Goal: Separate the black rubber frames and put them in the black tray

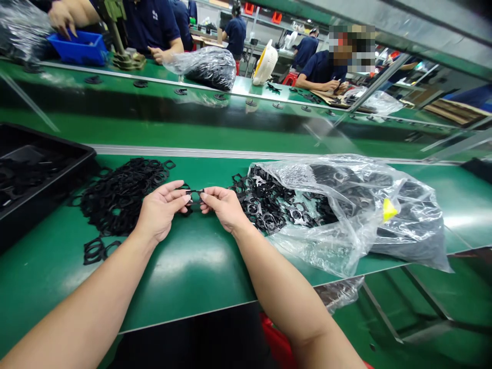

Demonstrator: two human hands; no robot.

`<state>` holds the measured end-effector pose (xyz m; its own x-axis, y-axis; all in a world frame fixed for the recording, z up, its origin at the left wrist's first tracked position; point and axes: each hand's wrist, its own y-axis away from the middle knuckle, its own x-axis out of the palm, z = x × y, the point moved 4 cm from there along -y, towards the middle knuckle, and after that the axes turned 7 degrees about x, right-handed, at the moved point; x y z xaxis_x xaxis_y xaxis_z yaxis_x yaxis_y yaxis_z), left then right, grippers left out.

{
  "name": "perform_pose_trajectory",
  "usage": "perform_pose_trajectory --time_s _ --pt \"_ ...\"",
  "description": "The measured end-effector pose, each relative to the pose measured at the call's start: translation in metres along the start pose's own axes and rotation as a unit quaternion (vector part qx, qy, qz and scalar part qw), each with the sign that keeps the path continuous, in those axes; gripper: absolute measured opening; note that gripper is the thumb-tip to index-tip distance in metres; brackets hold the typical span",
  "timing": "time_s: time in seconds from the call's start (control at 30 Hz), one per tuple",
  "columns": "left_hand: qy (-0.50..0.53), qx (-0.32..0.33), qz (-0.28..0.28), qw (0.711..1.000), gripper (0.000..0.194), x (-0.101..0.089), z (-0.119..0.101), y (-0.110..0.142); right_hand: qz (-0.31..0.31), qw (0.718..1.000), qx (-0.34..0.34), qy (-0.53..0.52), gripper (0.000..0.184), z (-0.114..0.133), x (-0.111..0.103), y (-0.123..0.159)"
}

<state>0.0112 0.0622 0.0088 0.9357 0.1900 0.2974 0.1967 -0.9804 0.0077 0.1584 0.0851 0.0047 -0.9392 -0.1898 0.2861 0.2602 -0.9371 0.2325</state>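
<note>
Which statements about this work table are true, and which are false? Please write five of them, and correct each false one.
1. The left hand and the right hand hold a thin black part between them. True.
2. The clear plastic bag lies to the left of both hands. False: it lies to their right.
3. A pile of black parts lies between the black bin and the left hand. True.
4. The bright mark on the bag is red. False: it is a yellow mark.
5. A co-worker's hand is at the blue box. True.
</note>
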Motion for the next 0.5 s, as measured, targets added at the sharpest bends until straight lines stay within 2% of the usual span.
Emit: perform_pose_trajectory --time_s 0.1,0.3,0.43,0.5 --pt "0.003 -0.005 -0.002 1.0 0.054 -0.0012 -0.001 -0.0003 0.01 1.0 -0.001 0.005 0.033 0.0002 -0.0001 -0.0003" --pt "-0.012 0.007 -0.014 1.0 0.048 -0.0034 -0.0004 -0.0004 -0.011 1.0 -0.012 0.015 0.034 -0.0015 0.0008 -0.0011" --pt "-0.033 0.051 -0.035 0.998 0.048 -0.0038 -0.0041 0.0019 -0.024 0.999 -0.034 0.021 0.033 -0.005 0.0018 -0.0043" --pt "-0.042 0.085 -0.067 0.993 0.047 -0.0052 -0.0081 0.0038 -0.036 0.995 -0.063 0.068 0.032 -0.0065 0.0012 -0.0052"
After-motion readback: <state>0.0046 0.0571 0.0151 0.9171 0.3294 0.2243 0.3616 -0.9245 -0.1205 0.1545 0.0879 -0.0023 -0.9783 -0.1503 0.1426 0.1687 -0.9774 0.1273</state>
